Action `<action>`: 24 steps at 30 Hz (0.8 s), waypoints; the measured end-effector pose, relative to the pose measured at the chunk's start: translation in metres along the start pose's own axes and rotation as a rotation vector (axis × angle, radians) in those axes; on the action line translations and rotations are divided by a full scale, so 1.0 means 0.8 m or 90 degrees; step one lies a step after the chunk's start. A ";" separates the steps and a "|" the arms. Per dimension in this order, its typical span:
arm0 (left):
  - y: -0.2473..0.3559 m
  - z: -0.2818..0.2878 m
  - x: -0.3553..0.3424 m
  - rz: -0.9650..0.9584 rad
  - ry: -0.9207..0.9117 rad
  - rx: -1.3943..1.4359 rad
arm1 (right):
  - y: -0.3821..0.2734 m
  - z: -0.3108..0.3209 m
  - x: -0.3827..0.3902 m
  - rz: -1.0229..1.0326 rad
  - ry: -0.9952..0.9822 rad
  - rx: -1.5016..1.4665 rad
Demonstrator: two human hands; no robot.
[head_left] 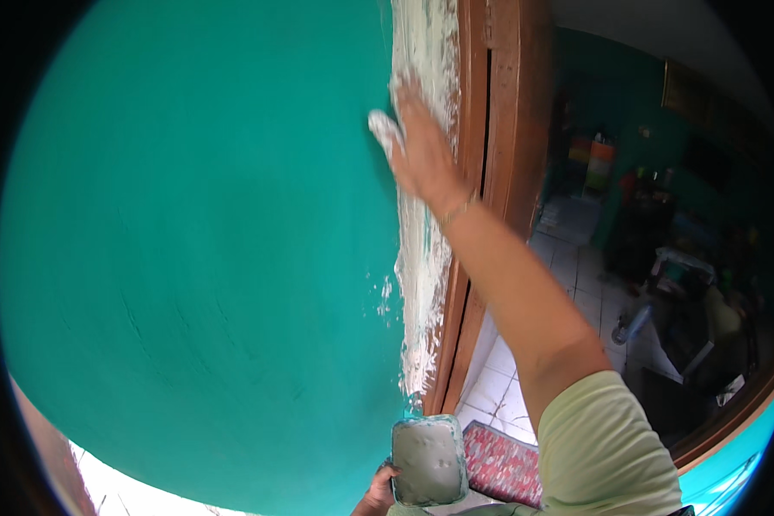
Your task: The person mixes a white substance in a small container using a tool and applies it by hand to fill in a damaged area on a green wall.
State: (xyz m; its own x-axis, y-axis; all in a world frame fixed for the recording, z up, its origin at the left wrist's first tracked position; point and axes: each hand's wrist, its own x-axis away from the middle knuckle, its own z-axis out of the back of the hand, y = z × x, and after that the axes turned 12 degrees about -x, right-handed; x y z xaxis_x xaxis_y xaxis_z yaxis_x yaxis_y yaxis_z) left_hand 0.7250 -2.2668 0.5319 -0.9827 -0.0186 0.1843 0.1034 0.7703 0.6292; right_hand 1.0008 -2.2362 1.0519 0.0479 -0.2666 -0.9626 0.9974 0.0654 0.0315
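Observation:
My right hand (423,155) reaches up to a strip of wet white filler (417,275) that runs down the wall beside the door frame. Its fingers are stretched out against the strip and a little blurred. White paste coats the thumb, which stands apart from them. No tool shows in this hand. Low in front of me, my left hand (378,492) grips the left side of a square plastic tub (393,451). Pale grey paste (427,464) fills much of the tub, with smears along its rim. Most of the left fingers are hidden by it.
A green wall (206,215) spreads to the left, with white specks near the strip. Right of the strip stands a brown wooden door frame (505,112). Through the doorway are a red patterned mat (503,464), white floor tiles (494,378) and a dark, cluttered room.

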 end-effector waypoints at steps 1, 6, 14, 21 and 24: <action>0.008 -0.009 0.004 -0.002 0.014 -0.015 | -0.005 -0.015 0.020 -0.005 0.007 -0.009; 0.039 -0.030 0.007 0.006 0.019 -0.054 | -0.034 0.002 0.096 -0.226 -0.006 -0.221; 0.053 -0.043 -0.024 0.022 0.001 -0.079 | -0.047 0.060 -0.144 0.066 0.112 -0.139; 0.065 -0.084 -0.074 0.032 -0.012 -0.089 | -0.021 0.011 -0.121 -0.036 -0.014 0.070; 0.070 -0.095 -0.086 0.026 0.000 -0.090 | -0.037 0.012 -0.038 -0.117 -0.081 -0.102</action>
State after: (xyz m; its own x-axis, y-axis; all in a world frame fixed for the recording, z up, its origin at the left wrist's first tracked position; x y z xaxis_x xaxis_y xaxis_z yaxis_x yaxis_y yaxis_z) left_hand 0.8100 -2.2710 0.6121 -0.9771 0.0107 0.2124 0.1641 0.6732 0.7210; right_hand 0.9700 -2.2396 1.0830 -0.1159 -0.4062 -0.9064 0.9691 0.1539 -0.1928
